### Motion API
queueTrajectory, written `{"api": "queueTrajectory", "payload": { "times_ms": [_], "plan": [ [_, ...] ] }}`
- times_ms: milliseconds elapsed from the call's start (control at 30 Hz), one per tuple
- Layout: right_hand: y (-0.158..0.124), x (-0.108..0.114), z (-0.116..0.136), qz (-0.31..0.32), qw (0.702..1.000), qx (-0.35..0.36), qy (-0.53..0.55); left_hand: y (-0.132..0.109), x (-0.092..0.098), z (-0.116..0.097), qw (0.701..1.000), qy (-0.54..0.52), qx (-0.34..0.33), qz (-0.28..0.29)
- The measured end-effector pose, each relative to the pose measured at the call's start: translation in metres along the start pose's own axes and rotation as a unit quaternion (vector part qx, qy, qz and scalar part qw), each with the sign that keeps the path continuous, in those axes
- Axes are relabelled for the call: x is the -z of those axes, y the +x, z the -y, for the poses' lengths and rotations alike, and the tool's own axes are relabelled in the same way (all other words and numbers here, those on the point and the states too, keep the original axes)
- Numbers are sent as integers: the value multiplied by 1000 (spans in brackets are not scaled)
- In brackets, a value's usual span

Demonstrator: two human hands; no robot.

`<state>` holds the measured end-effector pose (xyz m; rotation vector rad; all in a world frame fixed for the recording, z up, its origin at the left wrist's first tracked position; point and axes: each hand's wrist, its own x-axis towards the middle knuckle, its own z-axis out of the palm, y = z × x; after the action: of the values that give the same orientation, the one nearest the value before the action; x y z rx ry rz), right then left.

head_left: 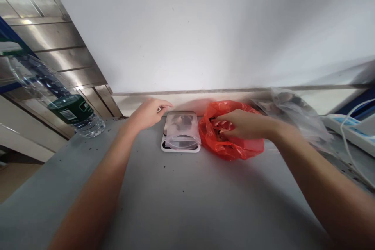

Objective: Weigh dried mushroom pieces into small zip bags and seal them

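A small clear bag (182, 128) with something dark inside lies on a flat white-edged scale (163, 149), its open end toward me. My left hand (149, 114) hovers just left of the bag, fingers curved and apart, holding nothing. To the right of the scale sits an open red plastic bag (231, 151) with brownish contents. My right hand (238, 124) reaches into its mouth, fingers bent down; the fingertips are partly hidden, and what they touch cannot be made out.
A large clear bottle with a green label (70, 109) stands at the left table edge. Clear plastic bags (301, 113) lie at the right, beside a white device (354, 131) with a cable. A white wall (190, 39) rises behind the grey table (181, 211).
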<state>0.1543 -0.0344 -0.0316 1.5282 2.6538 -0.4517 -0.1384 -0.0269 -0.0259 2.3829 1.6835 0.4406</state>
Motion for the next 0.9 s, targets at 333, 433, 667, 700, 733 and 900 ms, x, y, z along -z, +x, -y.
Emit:
{"api": "queueTrajectory", "payload": {
  "times_ms": [333, 433, 667, 700, 733, 900],
  "plan": [
    [6, -15, 19, 46, 998, -5, 43, -15, 10, -37, 987, -40, -102, 116],
    [6, -19, 15, 38, 998, -12, 54, -15, 11, -42, 991, -9, -96, 97],
    [8, -20, 11, 40, 999, 4, 35, -18, 16, -34, 991, -49, -106, 72],
    [9, -19, 11, 41, 998, 7, 36, -18, 17, -33, 990, -48, -101, 81],
    [10, -19, 11, 41, 998, 10, 36, -18, 17, -33, 990, -48, -97, 89],
    [12, -20, 11, 3, 1000, 9, 28, -18, 18, -34, 989, -62, -95, 99]
  ]
}}
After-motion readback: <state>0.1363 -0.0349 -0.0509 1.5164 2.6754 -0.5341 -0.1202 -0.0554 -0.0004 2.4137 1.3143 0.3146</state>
